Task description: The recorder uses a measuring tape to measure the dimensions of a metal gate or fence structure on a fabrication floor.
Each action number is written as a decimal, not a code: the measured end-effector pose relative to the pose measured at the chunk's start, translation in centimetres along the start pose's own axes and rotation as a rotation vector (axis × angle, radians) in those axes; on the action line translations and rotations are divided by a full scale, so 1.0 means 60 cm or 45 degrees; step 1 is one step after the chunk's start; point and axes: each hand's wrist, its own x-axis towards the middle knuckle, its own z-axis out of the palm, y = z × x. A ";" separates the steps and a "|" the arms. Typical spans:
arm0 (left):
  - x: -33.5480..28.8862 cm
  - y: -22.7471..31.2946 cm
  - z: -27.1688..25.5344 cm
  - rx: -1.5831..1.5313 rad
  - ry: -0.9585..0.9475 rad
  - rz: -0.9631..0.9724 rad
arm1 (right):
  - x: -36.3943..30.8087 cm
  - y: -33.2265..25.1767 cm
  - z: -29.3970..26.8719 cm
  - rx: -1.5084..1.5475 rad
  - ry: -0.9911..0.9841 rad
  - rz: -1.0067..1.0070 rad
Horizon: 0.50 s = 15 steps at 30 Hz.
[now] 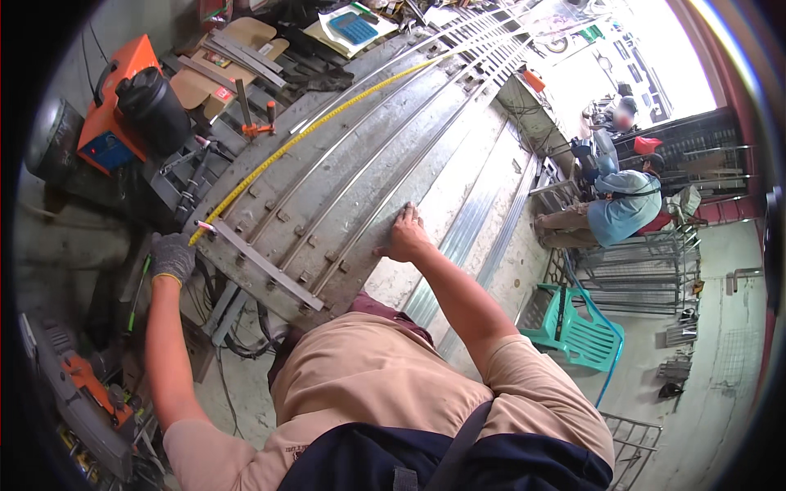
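Note:
My left hand, in a grey knitted glove, is at the near left corner of the metal worktable. Its fingers close around the near end of a yellow tape measure, partly hidden by the glove. The tape runs away along the table's left side to the far end. Beside it, several long thin metal bars lie lengthwise between small metal blocks. A pale flat strip crosses the table near their near ends. My bare right hand rests on the table's right edge, fingers stretched out, holding nothing.
Left of the table stand an orange-and-blue machine, a black container and an orange-handled clamp. A blue calculator lies at the back. Long metal profiles lie right of the table. A green chair and a bending person are farther right.

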 end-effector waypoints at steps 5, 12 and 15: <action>-0.009 -0.012 -0.012 0.010 0.025 0.023 | -0.007 -0.017 -0.015 0.064 -0.019 0.031; -0.010 -0.025 -0.006 0.002 0.090 0.044 | 0.001 -0.029 -0.014 0.003 -0.075 0.156; -0.003 -0.026 0.001 -0.028 0.092 0.013 | 0.005 -0.032 -0.019 -0.005 -0.107 0.150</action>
